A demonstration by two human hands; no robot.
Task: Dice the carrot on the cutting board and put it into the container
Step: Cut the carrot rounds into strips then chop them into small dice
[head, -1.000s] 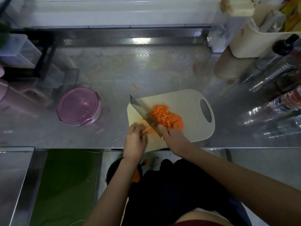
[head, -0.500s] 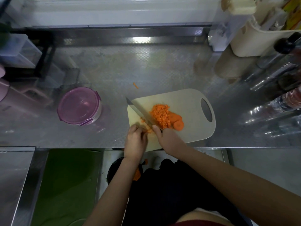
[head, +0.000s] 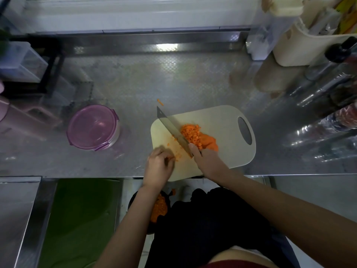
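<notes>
Orange carrot dice: likely light, loose; scoop by blade.
Knife clamped in right hand; left hand curls on scraps.

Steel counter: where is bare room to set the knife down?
Bare steel counter lies between the round purple-lidded container and the cream plastic cutting board, and behind the board up to the steel back rail, save one orange carrot scrap. Crowded: clear plastic bottles at right, pink jug at left.

kitchen, steel counter, cutting board, knife, bottles
</notes>
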